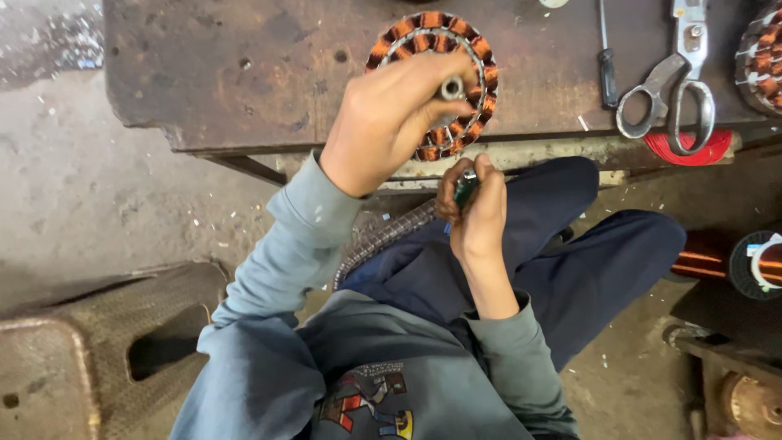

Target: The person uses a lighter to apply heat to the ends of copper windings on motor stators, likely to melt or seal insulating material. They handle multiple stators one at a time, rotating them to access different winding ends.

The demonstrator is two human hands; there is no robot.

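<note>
The person sat low beside a dark, rust-stained table point(244, 73), knees in navy trousers drawn up close under its edge; the left hand point(389, 122) was raised over the table's near edge and clenched around the short metal shaft point(452, 87) at the centre of a motor stator point(436, 81); the fingers wrapped the hub and hid much of the ring's lower left part. The stator was a flat round ring, its rim packed with copper windings in orange-brown bundles set like spokes, with pale strips showing between them and a grey metal band running inside the coils; it seemed to rest at the front edge of the table, though whether it lay fully flat or was tipped up by the hand I could not tell.

The right hand point(472, 216) was held lower, just under the stator and over the lap, closed on a small dark green object point(466, 187) with a bright metal tip; what kind of tool it was stayed too hidden by the fingers to tell.

Further right on the table lay a large pair of metal scissors point(672, 98), handles towards the person, partly over a red coil of wire point(692, 151) at the edge; a slim screwdriver point(607, 69) with a dark handle lay beside them; a second wound stator point(762, 57) showed at the far right edge. A spool of copper wire point(733, 265) sat lower on the right; a worn metal stool point(98, 350) stood on the floor to the left.
</note>
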